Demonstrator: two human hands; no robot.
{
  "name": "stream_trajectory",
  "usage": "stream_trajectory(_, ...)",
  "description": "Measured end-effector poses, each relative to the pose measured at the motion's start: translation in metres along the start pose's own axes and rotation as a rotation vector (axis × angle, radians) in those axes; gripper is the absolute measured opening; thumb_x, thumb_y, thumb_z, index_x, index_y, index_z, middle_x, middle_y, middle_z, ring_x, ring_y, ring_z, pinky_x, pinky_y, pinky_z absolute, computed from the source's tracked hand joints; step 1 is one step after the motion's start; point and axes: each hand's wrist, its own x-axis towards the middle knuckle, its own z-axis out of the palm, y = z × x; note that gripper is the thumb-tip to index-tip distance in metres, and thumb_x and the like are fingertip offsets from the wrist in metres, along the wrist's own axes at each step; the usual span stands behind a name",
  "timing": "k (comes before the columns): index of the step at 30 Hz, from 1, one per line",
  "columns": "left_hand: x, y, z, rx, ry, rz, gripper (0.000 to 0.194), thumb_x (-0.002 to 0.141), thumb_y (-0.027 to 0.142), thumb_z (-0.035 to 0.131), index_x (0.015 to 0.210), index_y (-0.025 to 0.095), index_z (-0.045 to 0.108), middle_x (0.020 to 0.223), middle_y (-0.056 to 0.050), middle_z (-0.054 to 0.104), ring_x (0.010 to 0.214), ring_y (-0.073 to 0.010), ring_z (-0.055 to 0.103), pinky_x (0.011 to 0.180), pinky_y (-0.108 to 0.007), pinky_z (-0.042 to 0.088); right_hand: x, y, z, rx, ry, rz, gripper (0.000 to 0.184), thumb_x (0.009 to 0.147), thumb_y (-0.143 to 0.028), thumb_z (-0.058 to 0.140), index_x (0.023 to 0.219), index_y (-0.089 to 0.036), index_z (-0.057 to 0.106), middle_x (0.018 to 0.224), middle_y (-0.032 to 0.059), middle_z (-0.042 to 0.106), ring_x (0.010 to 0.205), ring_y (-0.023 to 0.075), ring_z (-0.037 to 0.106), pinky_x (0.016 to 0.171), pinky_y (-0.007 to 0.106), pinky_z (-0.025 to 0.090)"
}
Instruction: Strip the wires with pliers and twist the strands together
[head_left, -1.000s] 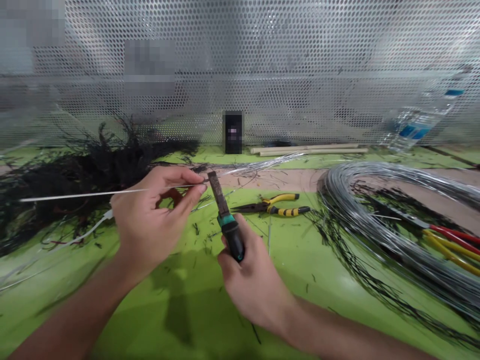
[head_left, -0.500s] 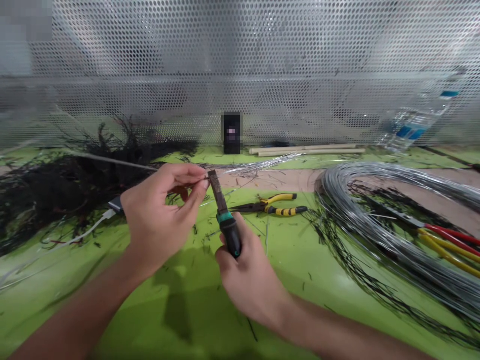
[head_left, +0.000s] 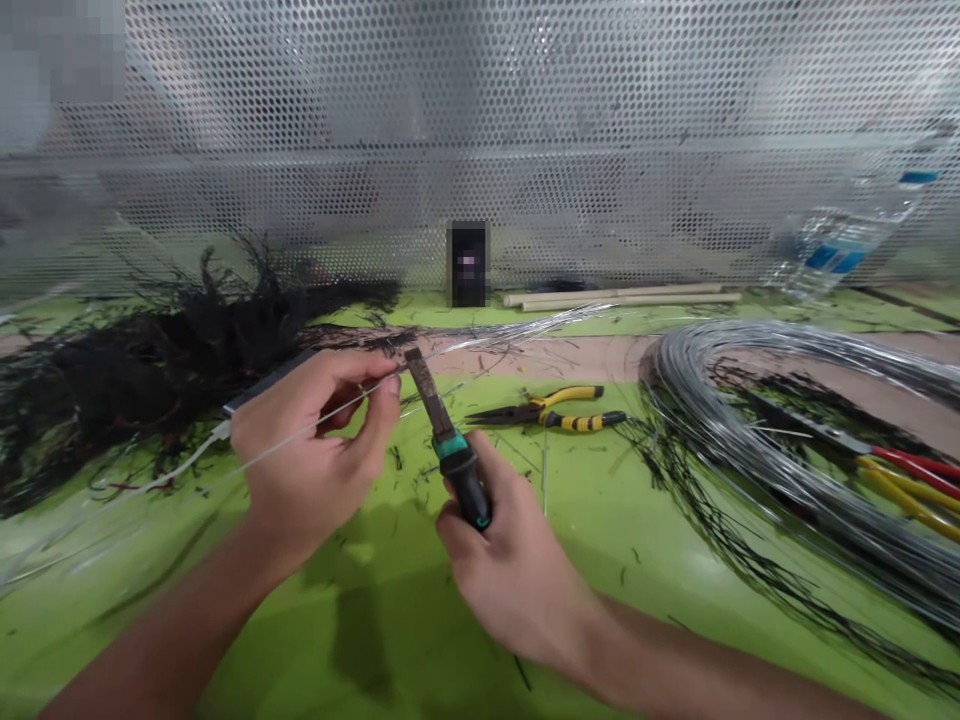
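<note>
My left hand point(head_left: 311, 450) is closed in a pinch on a thin wire point(head_left: 300, 432), which slants across the fingers toward the lower left. Wrapped round the black and green handle of pliers point(head_left: 454, 450), my right hand point(head_left: 517, 550) holds them edge-on with their worn, rusty jaws up. The jaws' tip is right by my left fingertips, at the end of the wire. Whether the jaws grip the wire cannot be made out. Just right of them lie yellow and black long-nose pliers point(head_left: 555, 410).
A black tangle of wire-like strands point(head_left: 187, 350) fills the left, with a white cable point(head_left: 176, 465) near it. A wire coil point(head_left: 697, 400) and red and yellow-handled tools point(head_left: 907, 480) lie right. Behind are sticks point(head_left: 622, 297), a bottle point(head_left: 840, 250) and a perforated metal screen point(head_left: 450, 120).
The wire's free length has swung from the upper left down across my left hand. The pliers' jaws have tipped slightly left. The whole view has shifted a little.
</note>
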Motion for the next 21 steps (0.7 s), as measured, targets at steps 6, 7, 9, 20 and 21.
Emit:
stream_trajectory(6, 0.001, 0.002, 0.005, -0.048, 0.017, -0.04, 0.007, 0.089, 0.019, 0.072, 0.093, 0.025, 0.072, 0.087, 0.003, 0.081, 0.064, -0.0112, 0.073, 0.055, -0.021, 0.059, 0.0, 0.0, -0.002, 0.026, -0.019, -0.011, 0.02, 0.079, -0.013, 0.053, 0.087, -0.028, 0.042, 0.067, -0.0095, 0.036, 0.052, 0.0114, 0.035, 0.043, 0.027, 0.027)
stream_trajectory(7, 0.001, 0.003, 0.005, -0.088, 0.011, -0.076, 0.008, 0.088, 0.019, 0.073, 0.092, 0.025, 0.073, 0.087, 0.002, 0.08, 0.063, -0.0114, 0.073, 0.057, -0.021, 0.06, 0.0, 0.0, -0.002, 0.018, -0.007, -0.029, 0.02, 0.079, -0.014, 0.053, 0.087, -0.028, 0.042, 0.068, -0.0094, 0.036, 0.052, 0.0113, 0.035, 0.043, 0.027, 0.027)
stream_trajectory(9, 0.001, 0.004, 0.004, -0.166, 0.009, -0.131, 0.007, 0.085, 0.019, 0.076, 0.09, 0.024, 0.074, 0.084, 0.002, 0.079, 0.063, -0.0112, 0.072, 0.057, -0.02, 0.059, 0.0, 0.001, -0.001, 0.006, 0.005, -0.058, 0.019, 0.08, -0.014, 0.053, 0.087, -0.028, 0.042, 0.068, -0.0092, 0.037, 0.054, 0.0113, 0.035, 0.044, 0.027, 0.027)
stream_trajectory(20, 0.031, -0.028, -0.021, -0.941, -0.646, -0.528, 0.023, 0.092, 0.047, 0.081, 0.091, 0.025, 0.084, 0.071, -0.005, 0.076, 0.051, -0.0182, 0.07, 0.048, -0.027, 0.062, 0.001, 0.003, -0.018, 0.135, -0.218, -0.001, 0.022, 0.081, -0.013, 0.057, 0.09, -0.026, 0.043, 0.071, -0.0087, 0.036, 0.056, 0.0095, 0.033, 0.045, 0.023, 0.028)
stream_trajectory(21, 0.033, -0.032, -0.021, -0.963, -0.706, -0.503, 0.019, 0.092, 0.045, 0.083, 0.094, 0.026, 0.084, 0.074, -0.005, 0.077, 0.056, -0.0195, 0.074, 0.052, -0.028, 0.065, 0.003, 0.002, -0.022, 0.146, -0.262, 0.006, 0.021, 0.081, -0.013, 0.058, 0.091, -0.026, 0.044, 0.073, -0.0084, 0.036, 0.057, 0.0093, 0.033, 0.046, 0.023, 0.028)
